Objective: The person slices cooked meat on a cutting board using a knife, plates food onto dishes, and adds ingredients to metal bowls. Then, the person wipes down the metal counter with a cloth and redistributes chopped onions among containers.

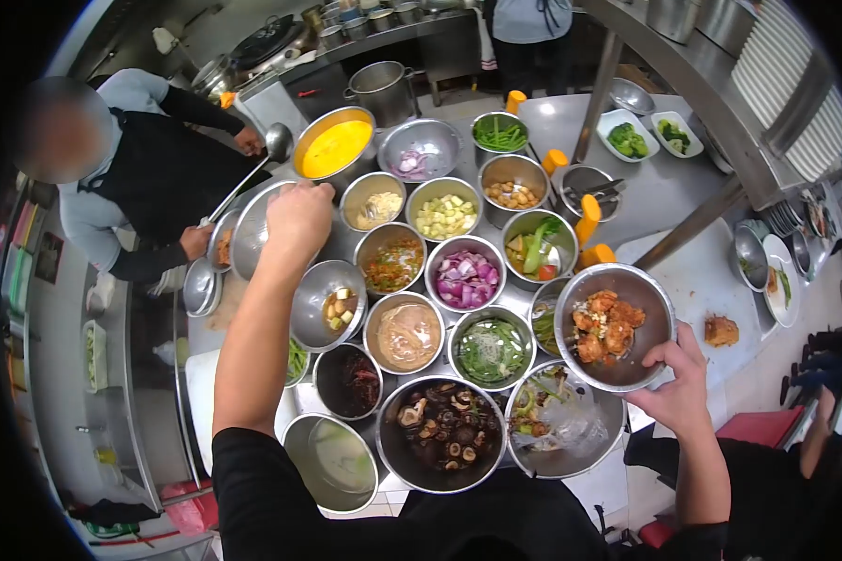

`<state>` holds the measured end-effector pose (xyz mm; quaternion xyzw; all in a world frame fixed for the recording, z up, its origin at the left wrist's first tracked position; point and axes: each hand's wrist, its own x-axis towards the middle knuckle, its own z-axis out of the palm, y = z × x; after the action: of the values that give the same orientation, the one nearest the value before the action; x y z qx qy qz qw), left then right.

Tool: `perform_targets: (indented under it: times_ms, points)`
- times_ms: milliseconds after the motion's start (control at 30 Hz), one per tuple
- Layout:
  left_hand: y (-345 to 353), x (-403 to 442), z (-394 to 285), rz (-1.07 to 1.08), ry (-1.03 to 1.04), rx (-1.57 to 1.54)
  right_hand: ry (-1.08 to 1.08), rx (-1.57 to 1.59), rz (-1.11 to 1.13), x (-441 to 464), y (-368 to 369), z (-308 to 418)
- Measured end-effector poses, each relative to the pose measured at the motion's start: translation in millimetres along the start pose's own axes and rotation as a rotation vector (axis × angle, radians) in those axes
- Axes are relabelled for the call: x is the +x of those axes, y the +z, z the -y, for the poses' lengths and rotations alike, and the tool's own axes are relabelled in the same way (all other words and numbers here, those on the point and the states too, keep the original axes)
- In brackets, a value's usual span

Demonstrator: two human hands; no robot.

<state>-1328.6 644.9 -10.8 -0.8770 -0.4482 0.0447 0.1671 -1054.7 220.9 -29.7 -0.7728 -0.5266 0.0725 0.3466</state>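
Observation:
My right hand [675, 379] grips the rim of a steel bowl [660, 327], thumb inside the edge. Reddish-brown fried chunks [608, 325] sprinkled with pale bits lie in this tilted bowl, which is held over the right side of the containers. My left hand [299, 217] reaches forward, closed, over the right edge of a wide metal bowl [251, 234]. Its fingertips are turned away, so what they hold is hidden. Close to that hand are a pot of yellow liquid [338, 148], a tub of minced garlic [380, 208] and a bowl with a few pale cubes [339, 307].
Several steel tubs crowd the counter, including red onion [468, 279], green herbs [492, 351] and dark mushrooms [442, 430]. Orange-capped bottles [587, 219] stand at right. A shelf post [692, 224] slants over the counter. At left, a co-worker [150, 178] holds a long ladle [277, 143].

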Motion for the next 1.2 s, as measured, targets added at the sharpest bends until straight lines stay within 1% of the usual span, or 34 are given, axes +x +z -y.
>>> perform_targets:
  times_ms: [33, 67, 100, 133, 167, 233, 267, 300, 333, 400, 433, 467, 567, 600, 667, 733, 800, 867, 967, 1000, 1067, 1133, 1200]
  points:
    - [-9.4, -0.4, -18.9, -0.021, 0.038, -0.049, -0.014, -0.009, -0.004, -0.2, -2.3, 0.3]
    - [-23.7, -2.1, -41.0, 0.002, 0.136, -0.136, -0.001, -0.032, -0.011, -1.9, -5.2, 0.6]
    - [-29.7, -3.6, -67.2, -0.069, 0.281, -0.357, 0.012, -0.054, -0.014, -4.5, -7.4, 1.6]
    - [-15.9, 6.3, -97.6, -0.029, 0.387, -0.387, 0.021, -0.074, -0.013, -6.6, -9.5, 2.8]
    - [-40.7, 0.8, -134.3, 0.111, 0.497, -0.429, 0.027, -0.084, -0.026, -8.8, -12.1, 3.6]
    - [-31.6, 14.8, -208.9, 0.345, 0.539, -0.489, 0.021, -0.090, -0.052, -13.4, -15.4, 4.8]
    - [-23.5, 18.1, -238.7, 0.398, 0.509, -0.499, 0.010, -0.084, -0.063, -14.2, -14.6, 6.1]
    - [-22.7, 17.4, -257.5, 0.396, 0.493, -0.516, 0.020, -0.071, -0.082, -14.8, -14.0, 10.5]
    - [-14.4, 17.6, -275.5, 0.426, 0.389, -0.598, 0.013, -0.079, -0.089, -17.9, -12.5, 8.4]
    - [17.2, 26.4, -302.5, 0.445, 0.239, -0.659, 0.044, -0.042, -0.086, -21.5, -11.9, 6.2]
    - [14.4, 23.0, -295.4, 0.442, 0.232, -0.674, 0.105, -0.006, -0.059, -22.6, -13.8, 8.7]
    - [9.1, 20.5, -292.5, 0.433, 0.237, -0.692, 0.069, 0.000, -0.068, -21.9, -11.8, 6.6]
    - [-4.5, 10.6, -272.7, 0.288, 0.277, -0.671, 0.004, -0.022, -0.122, -20.7, -8.3, -4.0]
    - [-14.1, 6.6, -264.8, 0.314, 0.322, -0.661, 0.018, -0.015, -0.115, -18.2, -4.5, -5.4]
    - [0.3, 13.0, -274.6, 0.382, 0.273, -0.680, 0.032, -0.019, -0.095, -9.5, -2.4, -6.5]
    - [15.1, 15.8, -287.4, 0.366, 0.346, -0.495, -0.010, -0.071, -0.087, -5.9, -1.4, -9.9]
    - [12.8, 16.1, -296.7, 0.456, 0.210, -0.556, -0.049, -0.075, -0.084, 0.2, 1.0, -7.9]
    - [22.5, 19.2, -302.4, 0.501, 0.186, -0.558, -0.061, -0.054, -0.099, -1.1, 0.9, -4.3]
    - [25.8, 24.0, -308.7, 0.527, 0.132, -0.607, -0.013, -0.047, -0.075, -5.1, -0.9, -9.0]
    - [25.1, 25.6, -311.2, 0.515, 0.098, -0.629, -0.021, -0.053, -0.082, -4.6, -2.7, -9.3]
    - [9.9, 20.1, -295.0, 0.374, 0.199, -0.624, -0.018, -0.056, -0.081, -5.6, -2.8, -8.0]
    - [-30.0, 6.0, -258.5, 0.312, 0.262, -0.614, -0.016, -0.059, -0.079, -5.8, -2.2, -9.2]
    - [-58.5, -8.2, -224.3, 0.179, 0.368, -0.634, -0.032, -0.060, -0.082, -2.8, 1.9, -11.5]
